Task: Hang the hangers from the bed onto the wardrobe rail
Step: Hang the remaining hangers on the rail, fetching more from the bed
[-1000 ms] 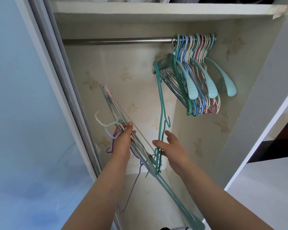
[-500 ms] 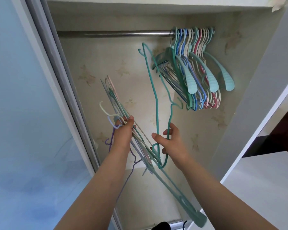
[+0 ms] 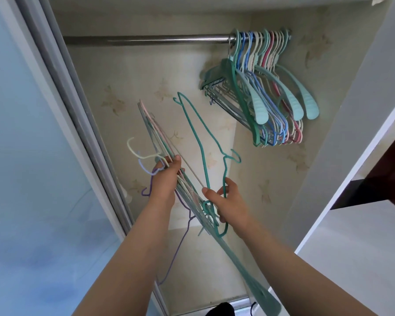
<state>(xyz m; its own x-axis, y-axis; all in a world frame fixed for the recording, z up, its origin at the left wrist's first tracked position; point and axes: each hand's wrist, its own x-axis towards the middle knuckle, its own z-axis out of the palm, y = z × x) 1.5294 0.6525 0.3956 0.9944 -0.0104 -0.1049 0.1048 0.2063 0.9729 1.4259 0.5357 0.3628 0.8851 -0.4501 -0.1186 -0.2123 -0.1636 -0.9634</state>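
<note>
rail point(image 3: 146, 39): shiny smooth metal | hung hangers point(image 3: 267, 92): matt plastic | wardrobe back wall point(image 3: 128, 74): patterned paper, matt

Frosted blue sliding door point(image 3: 25, 167) beside pale floral-patterned wardrobe back wall point(image 3: 132, 87)

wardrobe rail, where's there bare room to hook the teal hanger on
The wardrobe rail is bare from the door frame to the hung hangers, which crowd its right end against the side wall. The right hand holds the teal hanger below that bare stretch; the left hand grips the bundle.
</note>
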